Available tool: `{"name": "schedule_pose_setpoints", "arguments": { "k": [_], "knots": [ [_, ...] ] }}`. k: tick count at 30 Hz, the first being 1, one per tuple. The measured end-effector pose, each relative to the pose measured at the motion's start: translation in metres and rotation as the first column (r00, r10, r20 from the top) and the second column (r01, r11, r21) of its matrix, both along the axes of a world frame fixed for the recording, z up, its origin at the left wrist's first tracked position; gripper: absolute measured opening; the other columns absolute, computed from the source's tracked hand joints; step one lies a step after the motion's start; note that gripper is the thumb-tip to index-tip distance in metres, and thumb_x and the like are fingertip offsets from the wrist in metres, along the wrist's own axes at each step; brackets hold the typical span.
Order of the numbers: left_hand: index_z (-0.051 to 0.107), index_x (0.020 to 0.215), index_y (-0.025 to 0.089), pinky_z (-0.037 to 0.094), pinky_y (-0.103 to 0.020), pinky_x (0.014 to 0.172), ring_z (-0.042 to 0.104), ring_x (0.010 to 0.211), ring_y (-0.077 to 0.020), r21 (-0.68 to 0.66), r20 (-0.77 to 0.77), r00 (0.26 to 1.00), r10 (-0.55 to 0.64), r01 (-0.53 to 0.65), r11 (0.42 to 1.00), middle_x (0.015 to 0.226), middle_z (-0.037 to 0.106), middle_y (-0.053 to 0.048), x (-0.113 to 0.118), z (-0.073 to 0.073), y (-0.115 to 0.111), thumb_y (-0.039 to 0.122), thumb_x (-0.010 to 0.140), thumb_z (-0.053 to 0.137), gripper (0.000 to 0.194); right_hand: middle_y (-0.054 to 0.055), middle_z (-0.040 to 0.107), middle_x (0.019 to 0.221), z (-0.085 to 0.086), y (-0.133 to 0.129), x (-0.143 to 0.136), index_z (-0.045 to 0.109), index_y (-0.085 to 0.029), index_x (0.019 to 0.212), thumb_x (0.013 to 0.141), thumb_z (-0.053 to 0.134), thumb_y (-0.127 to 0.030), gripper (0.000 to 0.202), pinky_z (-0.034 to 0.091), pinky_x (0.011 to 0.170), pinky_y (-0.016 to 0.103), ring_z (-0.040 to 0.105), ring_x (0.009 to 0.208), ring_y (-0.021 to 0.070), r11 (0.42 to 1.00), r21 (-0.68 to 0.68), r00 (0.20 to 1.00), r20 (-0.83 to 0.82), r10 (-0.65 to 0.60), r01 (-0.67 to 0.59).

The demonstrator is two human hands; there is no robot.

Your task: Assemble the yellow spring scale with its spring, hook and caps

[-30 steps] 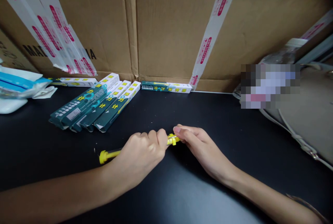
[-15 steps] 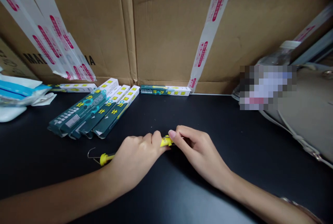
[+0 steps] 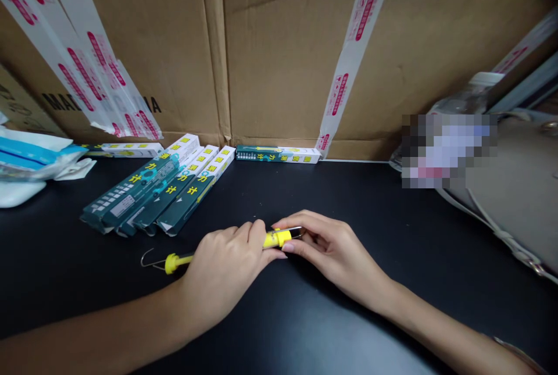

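Note:
My left hand [image 3: 231, 267] wraps around the middle of a spring scale [image 3: 272, 239], a slim tube with yellow ends. Out of the fist on the left comes its yellow end piece with a bent wire hook. On the right, the yellow cap and a metal loop show between my hands. My right hand [image 3: 325, 247] pinches this end, thumb below and index finger above; its other fingers curl behind the loop. The tube's middle is hidden by my left hand. Beyond the hands lie several green-and-white spring scale boxes [image 3: 150, 180], side by side at a slant.
Another such box [image 3: 278, 154] lies against the large taped cardboard box [image 3: 279, 61] at the back. To the left is a blue-and-white plastic packet [image 3: 39, 151]. A clear bottle [image 3: 473, 93] and a grey bag [image 3: 514, 183] stand at the right on the black table [image 3: 349, 328].
My right thumb has moved down from the top of the cap to its lower side, and the fingers have opened a little, baring the metal loop. The left grip stays the same.

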State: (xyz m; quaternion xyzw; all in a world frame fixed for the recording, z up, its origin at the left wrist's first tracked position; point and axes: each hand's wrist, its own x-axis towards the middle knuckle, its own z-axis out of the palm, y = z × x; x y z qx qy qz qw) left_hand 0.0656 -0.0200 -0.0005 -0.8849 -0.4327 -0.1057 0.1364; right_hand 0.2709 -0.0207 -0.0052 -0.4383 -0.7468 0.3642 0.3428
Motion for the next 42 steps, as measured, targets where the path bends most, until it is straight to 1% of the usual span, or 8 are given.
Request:
{"name": "schedule_pose_setpoints", "arguments": {
  "k": [5, 9, 18, 22, 27, 33, 38, 42],
  "knots": [
    [0.053, 0.078, 0.019, 0.042, -0.029, 0.039, 0.069, 0.049, -0.0208, 0.045, 0.018, 0.998, -0.054, 0.054, 0.998, 0.060, 0.063, 0.002, 0.001, 0.001, -0.001, 0.033, 0.089, 0.073, 0.027, -0.004, 0.065, 0.071, -0.001, -0.002, -0.004, 0.072, -0.024, 0.107, 0.090, 0.071, -0.036, 0.020, 0.034, 0.053, 0.025, 0.039, 0.053, 0.0107, 1.000, 0.020, 1.000, 0.009, -0.018, 0.018],
    [0.052, 0.079, 0.019, 0.043, -0.029, 0.038, 0.066, 0.047, -0.0200, 0.098, 0.010, 0.996, -0.088, 0.087, 0.991, 0.060, 0.061, 0.003, 0.001, 0.002, -0.002, 0.035, 0.086, 0.076, 0.030, -0.001, 0.073, 0.079, 0.002, -0.005, -0.008, 0.072, -0.022, 0.102, 0.093, 0.066, -0.029, 0.013, 0.038, 0.054, 0.024, 0.050, 0.054, 0.0114, 0.998, 0.040, 0.999, 0.002, -0.042, 0.042],
    [0.052, 0.080, 0.020, 0.045, -0.031, 0.040, 0.063, 0.048, -0.0198, 0.200, -0.028, 0.995, -0.098, 0.102, 0.975, 0.063, 0.060, 0.003, 0.001, 0.004, -0.009, 0.036, 0.081, 0.081, 0.033, 0.002, 0.072, 0.087, 0.004, -0.012, -0.012, 0.066, -0.019, 0.104, 0.097, 0.053, -0.018, 0.015, 0.045, 0.060, 0.024, 0.061, 0.066, 0.0133, 0.981, 0.192, 0.997, 0.059, -0.047, 0.035],
    [0.052, 0.079, 0.019, 0.045, -0.031, 0.039, 0.063, 0.046, -0.0196, 0.178, -0.015, 0.995, -0.095, 0.096, 0.979, 0.061, 0.059, 0.004, 0.001, 0.004, -0.005, 0.032, 0.077, 0.084, 0.035, -0.001, 0.070, 0.087, 0.003, -0.011, -0.013, 0.065, -0.022, 0.104, 0.096, 0.056, -0.018, 0.013, 0.045, 0.062, 0.024, 0.059, 0.065, 0.0125, 0.992, 0.117, 0.997, 0.056, -0.046, 0.039],
    [0.051, 0.080, 0.020, 0.044, -0.028, 0.041, 0.068, 0.050, -0.0197, 0.092, 0.010, 0.999, -0.030, 0.029, 0.995, 0.061, 0.063, 0.003, 0.000, -0.001, -0.002, 0.040, 0.089, 0.071, 0.030, -0.003, 0.069, 0.085, 0.002, -0.008, -0.014, 0.061, -0.026, 0.119, 0.097, 0.060, -0.026, 0.022, 0.043, 0.061, 0.025, 0.057, 0.064, 0.0125, 0.998, 0.006, 0.998, 0.007, -0.068, 0.068],
    [0.050, 0.118, 0.012, 0.048, -0.027, 0.047, 0.073, 0.060, -0.0197, 0.151, 0.070, 0.997, -0.027, 0.016, 0.988, 0.086, 0.074, -0.003, -0.001, -0.001, -0.002, 0.043, 0.083, 0.078, 0.054, -0.004, 0.066, 0.077, 0.001, -0.003, -0.008, 0.059, -0.030, 0.127, 0.098, 0.060, -0.034, 0.029, 0.042, 0.062, 0.026, 0.060, 0.068, 0.0145, 0.993, -0.110, 0.991, -0.127, -0.050, 0.036],
    [0.049, 0.107, 0.016, 0.044, -0.029, 0.041, 0.070, 0.052, -0.0187, 0.183, 0.100, 0.992, -0.073, 0.053, 0.982, 0.082, 0.070, 0.001, -0.001, 0.001, 0.000, 0.035, 0.081, 0.081, 0.046, 0.000, 0.072, 0.085, -0.001, 0.003, -0.002, 0.065, -0.027, 0.118, 0.096, 0.064, -0.038, 0.025, 0.048, 0.068, 0.027, 0.067, 0.077, 0.0160, 0.988, -0.146, 0.972, -0.236, 0.016, -0.052],
    [0.047, 0.105, 0.017, 0.043, -0.031, 0.042, 0.071, 0.056, -0.0200, 0.138, 0.141, 0.987, -0.071, 0.052, 0.989, 0.084, 0.071, 0.000, -0.002, -0.001, -0.001, 0.039, 0.084, 0.076, 0.042, -0.001, 0.070, 0.081, 0.001, 0.004, -0.002, 0.069, -0.027, 0.112, 0.099, 0.059, -0.039, 0.020, 0.040, 0.053, 0.021, 0.063, 0.066, 0.0100, 0.986, -0.152, 0.963, -0.270, 0.024, -0.068]
  ]
}}
